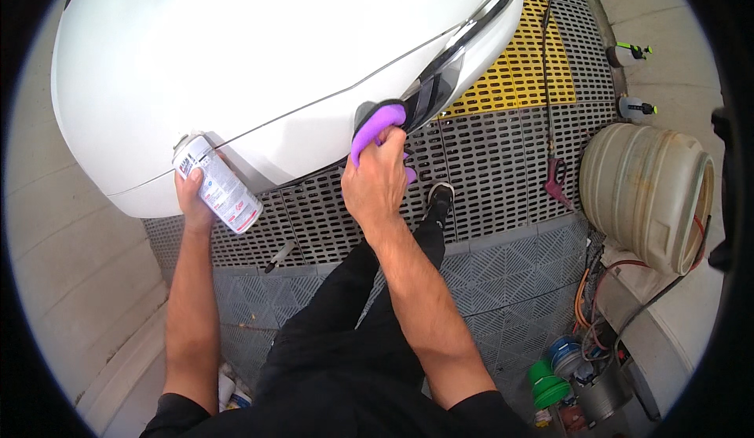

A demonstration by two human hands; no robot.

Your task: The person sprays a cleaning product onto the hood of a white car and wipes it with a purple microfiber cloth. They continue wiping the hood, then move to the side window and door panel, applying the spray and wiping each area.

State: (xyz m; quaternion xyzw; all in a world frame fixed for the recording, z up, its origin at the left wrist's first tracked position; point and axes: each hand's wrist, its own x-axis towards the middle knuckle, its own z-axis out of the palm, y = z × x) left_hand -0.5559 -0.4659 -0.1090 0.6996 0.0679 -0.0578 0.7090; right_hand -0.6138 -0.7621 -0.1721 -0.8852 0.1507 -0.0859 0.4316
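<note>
My left hand [193,199] grips a white aerosol can [222,189] that bears printing; it is tilted, its top toward the upper left. Beside and below it curves the white body of a car [253,67], with a panel seam running across it. My right hand [377,187] clutches a purple cloth [380,123] with a dark edge, held at the car's front corner just left of the dark headlight [433,93]. Whether the cloth presses on the paint is hard to tell. The fingers under it are mostly hidden.
Slotted grey floor grating [483,173] has a yellow section [530,55]. A small bottle [281,255] lies near my feet. To the right are a spray gun [555,181] on a hose, a large plastic drum [636,187], two pump sprayers [635,108] and a green bucket [546,385].
</note>
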